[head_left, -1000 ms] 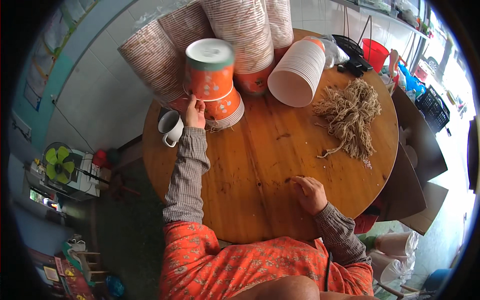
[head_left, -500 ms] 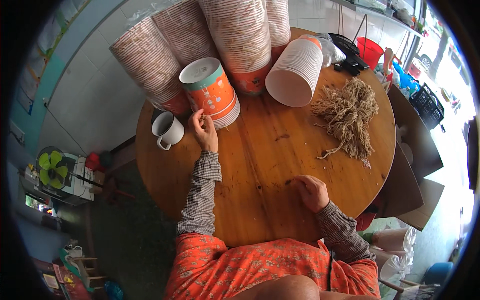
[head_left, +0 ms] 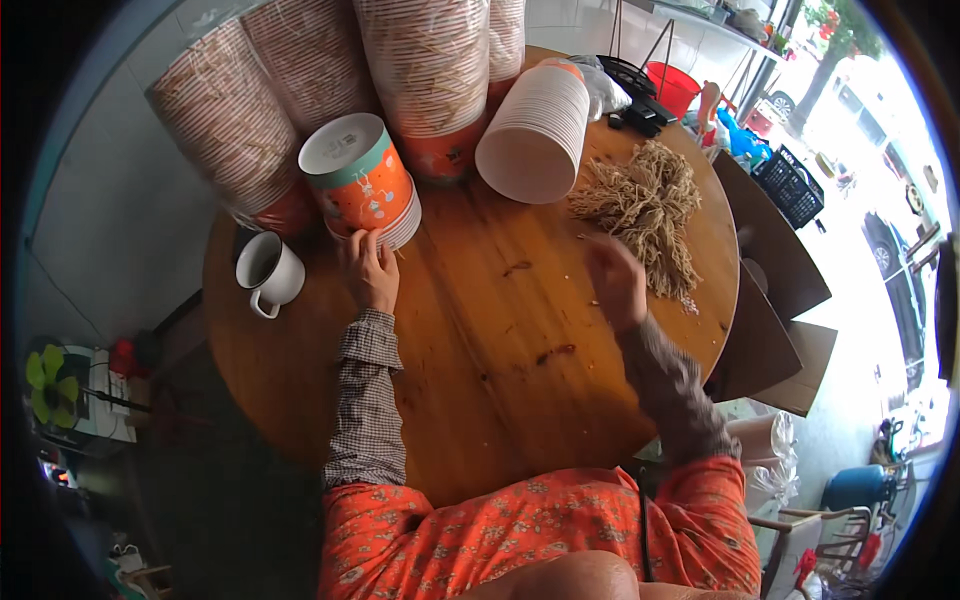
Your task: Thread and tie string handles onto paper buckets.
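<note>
Nearest, the person sits in orange floral clothing (head_left: 540,530), checked sleeves (head_left: 365,425) covering both forearms, up against a round wooden worktop (head_left: 500,340). The left hand (head_left: 372,272) reaches well across it, fingers bent against the lower edge of a short stack of orange cups (head_left: 365,190). I can't tell from here whether that grip is clamped on the rims or only resting there. The right hand (head_left: 616,282) is a blur over the right side, just this side of a shaggy bundle of tan strands (head_left: 650,205); I can't make out whether its grip is apart or together.

A white mug (head_left: 282,280) stands left of the left hand, its handle toward the person. The orange stack sits bottoms up, white base on top, a green band just below it and white rims piled underneath. Behind it, tall bagged stacks of cups (head_left: 425,70) crowd the far side of the worktop. To their right a white stack (head_left: 545,120) leans tilted, its round mouth facing the person. Beyond that I see a crumpled clear bag (head_left: 603,95) and a red bucket (head_left: 675,92), with a black crate (head_left: 790,187) farther off to the right.
</note>
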Tool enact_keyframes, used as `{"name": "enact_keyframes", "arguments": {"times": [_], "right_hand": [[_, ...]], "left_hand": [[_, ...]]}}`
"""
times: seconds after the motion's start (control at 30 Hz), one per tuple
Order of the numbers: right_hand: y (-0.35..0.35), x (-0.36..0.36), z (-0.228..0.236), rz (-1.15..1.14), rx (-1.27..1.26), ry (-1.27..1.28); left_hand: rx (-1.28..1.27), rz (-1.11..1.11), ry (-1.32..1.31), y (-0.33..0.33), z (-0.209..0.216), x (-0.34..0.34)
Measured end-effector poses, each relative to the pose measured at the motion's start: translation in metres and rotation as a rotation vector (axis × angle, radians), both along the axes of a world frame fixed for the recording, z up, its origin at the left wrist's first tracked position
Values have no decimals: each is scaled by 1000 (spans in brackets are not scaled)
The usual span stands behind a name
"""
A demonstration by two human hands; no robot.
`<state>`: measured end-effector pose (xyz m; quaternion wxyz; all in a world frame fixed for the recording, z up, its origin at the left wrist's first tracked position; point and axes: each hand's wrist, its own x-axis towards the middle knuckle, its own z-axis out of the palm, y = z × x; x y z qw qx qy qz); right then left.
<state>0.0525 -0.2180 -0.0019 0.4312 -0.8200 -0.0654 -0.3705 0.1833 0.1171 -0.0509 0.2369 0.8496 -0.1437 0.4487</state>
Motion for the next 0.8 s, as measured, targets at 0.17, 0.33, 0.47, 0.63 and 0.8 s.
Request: {"name": "enact_keyframes", "arguments": {"times": [0.17, 0.33, 0.47, 0.63, 0.8], "right_hand": [[-19, 122, 37, -216, -229, -13], [-10, 173, 38, -321, -504, 21], [-9, 187, 45, -384, -677, 19], [-2, 187, 51, -363, -793, 87], [13, 177, 58, -55, -680, 126]], "left_hand": [[-26, -20, -10, 0, -6, 0], [-118, -60, -23, 2, -13, 2], [-148, -142, -59, -3, -12, 1], [-66, -181, -95, -8, -6, -2], [-71, -216, -71, -11, -12, 0]]}}
